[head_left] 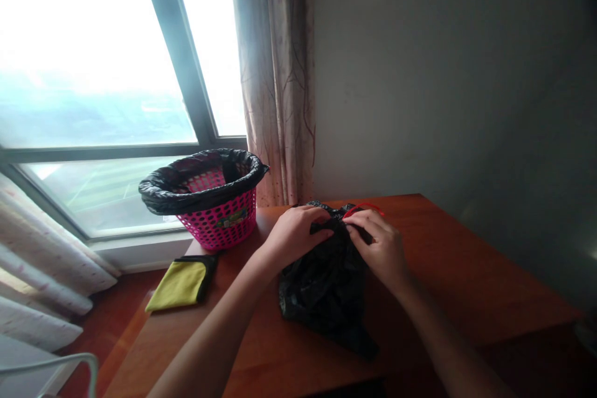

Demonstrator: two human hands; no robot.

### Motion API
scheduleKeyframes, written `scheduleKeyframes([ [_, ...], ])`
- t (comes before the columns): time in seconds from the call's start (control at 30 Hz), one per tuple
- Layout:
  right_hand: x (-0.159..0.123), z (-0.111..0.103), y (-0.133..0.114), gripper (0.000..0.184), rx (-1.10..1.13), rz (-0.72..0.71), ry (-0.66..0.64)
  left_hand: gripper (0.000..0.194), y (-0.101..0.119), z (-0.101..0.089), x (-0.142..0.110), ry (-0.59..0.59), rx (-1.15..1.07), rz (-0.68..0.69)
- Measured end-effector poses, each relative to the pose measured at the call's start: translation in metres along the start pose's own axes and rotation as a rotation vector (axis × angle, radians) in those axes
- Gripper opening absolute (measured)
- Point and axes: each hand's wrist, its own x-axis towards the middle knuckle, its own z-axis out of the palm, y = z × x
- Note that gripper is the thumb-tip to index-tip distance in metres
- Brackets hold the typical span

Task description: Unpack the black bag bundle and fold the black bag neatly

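Note:
A crumpled black plastic bag (324, 289) with a red drawstring (368, 206) lies on the brown wooden table (466, 286). My left hand (295, 235) grips the bag's top edge from the left, fingers curled into the plastic. My right hand (380, 247) pinches the same top edge from the right, close to the red string. The two hands nearly touch over the bag's mouth.
A pink perforated basket (219, 221) lined with a black bag stands at the table's back left corner by the window. A yellow cloth with black trim (180, 285) lies in front of it. Curtains hang behind, a grey wall at right.

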Motion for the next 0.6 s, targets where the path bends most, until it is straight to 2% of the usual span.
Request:
scheduleKeyframes([
  [0.1,-0.003,-0.002,-0.005,0.016,0.005,-0.034,0.006,0.019,0.003,0.003,-0.003,0.023,0.062,-0.010],
  [0.2,-0.011,-0.009,-0.005,0.017,-0.011,-0.043,0.019,0.019,-0.001,-0.001,-0.008,0.058,0.080,-0.003],
  [0.4,-0.036,-0.026,0.008,0.015,-0.097,0.025,0.103,0.021,-0.027,-0.023,-0.026,0.180,0.073,-0.083],
  [0.5,-0.043,-0.027,0.011,0.014,-0.078,0.055,0.064,0.019,-0.034,-0.026,-0.033,0.185,0.038,-0.101],
  [0.6,-0.043,-0.028,0.008,0.016,-0.042,0.097,0.010,0.020,-0.030,-0.025,-0.035,0.193,0.021,-0.091],
])
